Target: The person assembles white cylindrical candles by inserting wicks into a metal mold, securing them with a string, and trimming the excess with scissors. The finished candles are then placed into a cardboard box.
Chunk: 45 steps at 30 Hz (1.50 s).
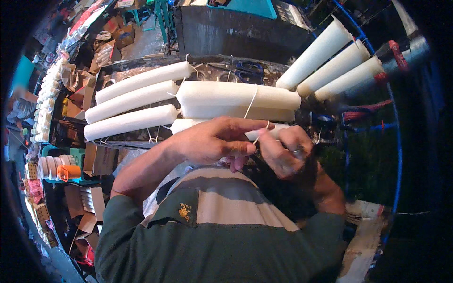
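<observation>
Thick white candles lie across a dark workbench in front of me. Two middle candles [222, 100] lie side by side, and a white string [251, 101] runs over them toward my fingers. Another candle [188, 124] nearer to me is mostly hidden by my hands. My left hand [212, 141] reaches over it, the string caught at its index finger and thumb. Close beside it, my right hand [287, 152] is closed, pinching the string between thumb and fingers. Three candles [132, 120] with wicks at their right ends lie to the left.
Three more white candles [321, 52] lean at the far right, by a blue frame [398, 137]. Dark-handled scissors [247, 70] rest behind the middle candles. A grey metal box [226, 35] stands beyond the bench. Cardboard boxes [87, 203] and tape rolls [52, 167] sit left.
</observation>
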{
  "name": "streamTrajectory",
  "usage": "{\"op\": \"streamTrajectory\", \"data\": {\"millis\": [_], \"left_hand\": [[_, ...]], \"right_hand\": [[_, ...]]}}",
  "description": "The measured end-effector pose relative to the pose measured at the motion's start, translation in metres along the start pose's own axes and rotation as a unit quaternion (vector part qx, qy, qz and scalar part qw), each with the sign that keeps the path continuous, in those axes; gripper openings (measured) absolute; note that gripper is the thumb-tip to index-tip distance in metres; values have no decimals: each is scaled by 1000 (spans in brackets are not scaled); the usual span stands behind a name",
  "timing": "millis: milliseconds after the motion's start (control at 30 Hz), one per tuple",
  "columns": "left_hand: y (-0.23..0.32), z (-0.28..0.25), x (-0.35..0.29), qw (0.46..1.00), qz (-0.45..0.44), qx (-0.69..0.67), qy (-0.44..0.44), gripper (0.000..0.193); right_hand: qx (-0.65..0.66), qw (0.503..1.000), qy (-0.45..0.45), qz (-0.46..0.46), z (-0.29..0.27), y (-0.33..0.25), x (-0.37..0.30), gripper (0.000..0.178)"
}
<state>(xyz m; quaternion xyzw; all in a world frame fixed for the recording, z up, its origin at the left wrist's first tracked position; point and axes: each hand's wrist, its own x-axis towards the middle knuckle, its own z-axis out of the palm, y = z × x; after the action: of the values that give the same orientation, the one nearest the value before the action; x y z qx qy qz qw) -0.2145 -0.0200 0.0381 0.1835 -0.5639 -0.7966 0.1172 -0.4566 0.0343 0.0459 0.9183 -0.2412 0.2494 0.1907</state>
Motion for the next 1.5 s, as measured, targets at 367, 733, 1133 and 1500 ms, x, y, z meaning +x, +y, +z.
{"op": "streamTrajectory", "data": {"millis": [367,733,1133,1500], "left_hand": [[-22,12,18,816,310,449,191,23],[-52,21,19,764,390,402,320,18],[-30,26,9,910,266,230,220,15],[-22,14,18,946,209,206,138,26]], "right_hand": [[439,736,136,497,16,-37,-7,15],[646,505,212,532,39,-50,-9,10],[181,865,237,403,44,-45,4,19],[219,934,120,256,15,-33,-7,49]]}}
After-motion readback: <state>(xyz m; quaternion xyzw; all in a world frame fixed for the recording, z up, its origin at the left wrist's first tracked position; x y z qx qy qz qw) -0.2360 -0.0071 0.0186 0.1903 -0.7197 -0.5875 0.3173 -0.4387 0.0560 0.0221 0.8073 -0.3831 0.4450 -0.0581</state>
